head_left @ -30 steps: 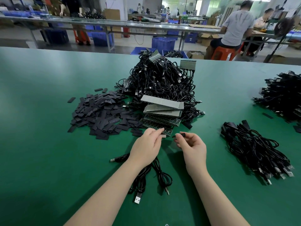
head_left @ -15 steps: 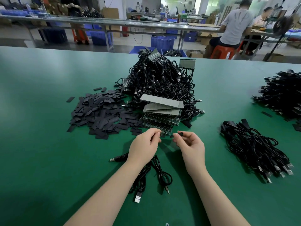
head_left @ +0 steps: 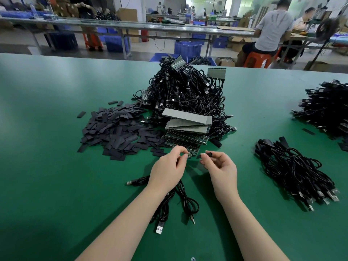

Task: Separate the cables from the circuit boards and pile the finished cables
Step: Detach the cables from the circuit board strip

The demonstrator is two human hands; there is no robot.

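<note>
Two hands over green surface (head_left: 47, 185), just before board stack (head_left: 188, 132). Left hand (head_left: 168, 171) fingers curled, pinching something too small to tell. Right hand (head_left: 222, 169) fingers pinch small black piece (head_left: 208, 153). Loose cables (head_left: 177, 202) lie under left wrist. Cable pile (head_left: 293, 170) at right; tangled heap (head_left: 186, 91) behind boards; black strips (head_left: 116, 130) at left.

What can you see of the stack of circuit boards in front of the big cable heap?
The stack of circuit boards lies on the green table, against the near side of the tangled cable heap. The upper boards show plain grey faces and lie fanned and tilted; the lower ones are green with small components. Black sleeve pieces lie at its left. The left hand is by its near edge; contact is unclear.
</note>
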